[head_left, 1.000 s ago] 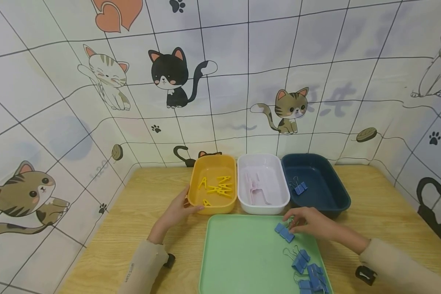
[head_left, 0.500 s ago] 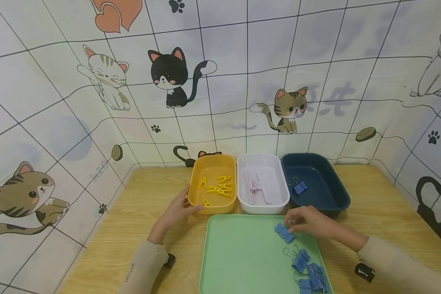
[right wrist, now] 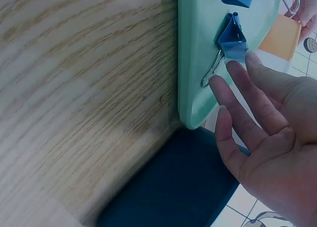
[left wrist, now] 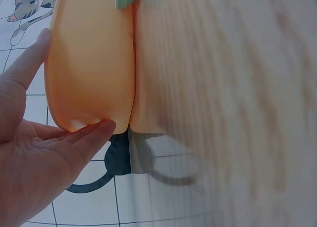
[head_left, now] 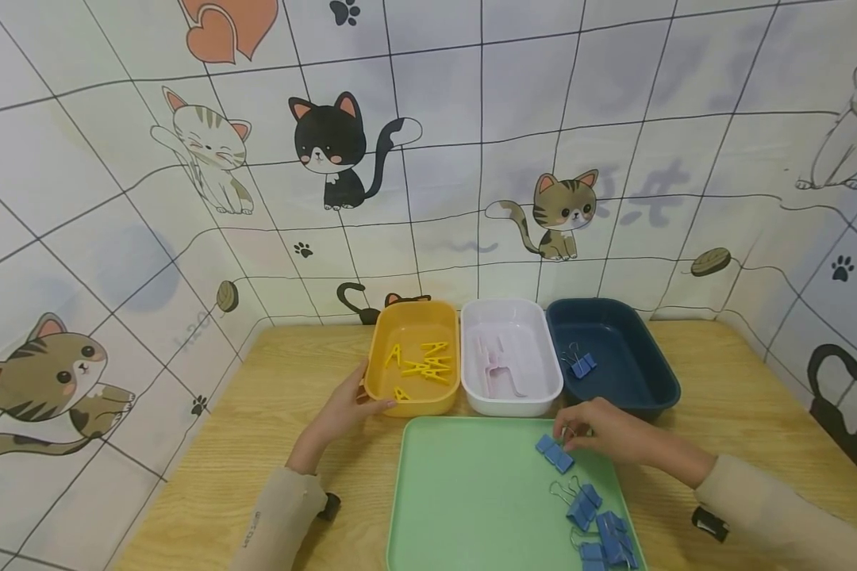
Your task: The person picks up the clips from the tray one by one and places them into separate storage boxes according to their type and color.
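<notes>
My left hand holds the near left corner of a yellow bin, with the thumb on its front and the fingers along its outer side. The left wrist view shows those fingers on the bin's orange-looking wall. At the far right of a green tray, my right hand pinches a blue binder clip between thumb and index finger. In the right wrist view that binder clip is on the tray, its wire handle beside the fingertips. The other fingers are loosely bent.
Several blue binder clips lie along the tray's right side. Yellow clips are in the yellow bin. A white bin holds pale pink pieces. A dark blue bin contains a blue binder clip. A patterned wall stands behind.
My right hand has moved very slightly to the right, and the pinched binder clip has shifted a little with it. The left hand and the bins have stayed in place.
</notes>
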The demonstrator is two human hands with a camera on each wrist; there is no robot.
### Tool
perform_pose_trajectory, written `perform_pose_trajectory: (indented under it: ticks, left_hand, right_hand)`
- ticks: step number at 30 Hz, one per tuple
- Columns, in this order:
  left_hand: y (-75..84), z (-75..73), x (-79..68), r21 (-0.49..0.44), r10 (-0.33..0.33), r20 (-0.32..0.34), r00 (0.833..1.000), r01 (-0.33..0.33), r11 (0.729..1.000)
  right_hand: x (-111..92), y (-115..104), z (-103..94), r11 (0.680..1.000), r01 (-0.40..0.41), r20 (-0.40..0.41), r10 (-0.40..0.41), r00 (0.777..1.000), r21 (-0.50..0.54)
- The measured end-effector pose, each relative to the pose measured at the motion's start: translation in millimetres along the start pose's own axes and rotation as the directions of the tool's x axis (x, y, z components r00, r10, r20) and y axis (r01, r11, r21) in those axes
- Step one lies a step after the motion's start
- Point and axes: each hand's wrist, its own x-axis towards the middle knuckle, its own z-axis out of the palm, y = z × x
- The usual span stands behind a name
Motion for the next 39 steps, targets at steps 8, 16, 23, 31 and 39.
perform_pose_trajectory:
  ticks: [8, 16, 23, 31, 39]
  left_hand:
    - [1.1, 0.5, 0.0, 0.002, 0.001, -0.002, 1.000, -0.001, 1.000]
    - [-6.7, 1.1, 2.9, -0.009, 0.009, -0.005, 1.000, -0.009, 1.000]
    - [-33.9, 6.2, 13.9, -0.002, 0.017, -0.063, 0.998, -0.018, 1.000]
    - [-22.6, 4.1, 9.0, -0.011, -0.002, -0.040, 0.999, 0.001, 1.000]
    - [2.7, 0.6, -1.8, -0.003, 0.004, -0.003, 1.000, -0.004, 1.000]
  right_hand:
    - [0, -2, -1.0, 0.996, 0.043, 0.002, -0.043, 0.999, -0.077]
    - [-3, -7, -3.8, 0.995, 0.062, -0.024, -0.065, 0.998, -0.084]
    - [-7, -8, -9.9, 0.993, 0.107, -0.061, -0.109, 0.992, -0.049]
    - [-11, -10, -21.1, 0.988, 0.150, -0.123, -0.152, 0.981, -0.028]
    - [-16, -17, -34.2, 0.996, 0.081, -0.132, -0.085, 0.988, -0.035]
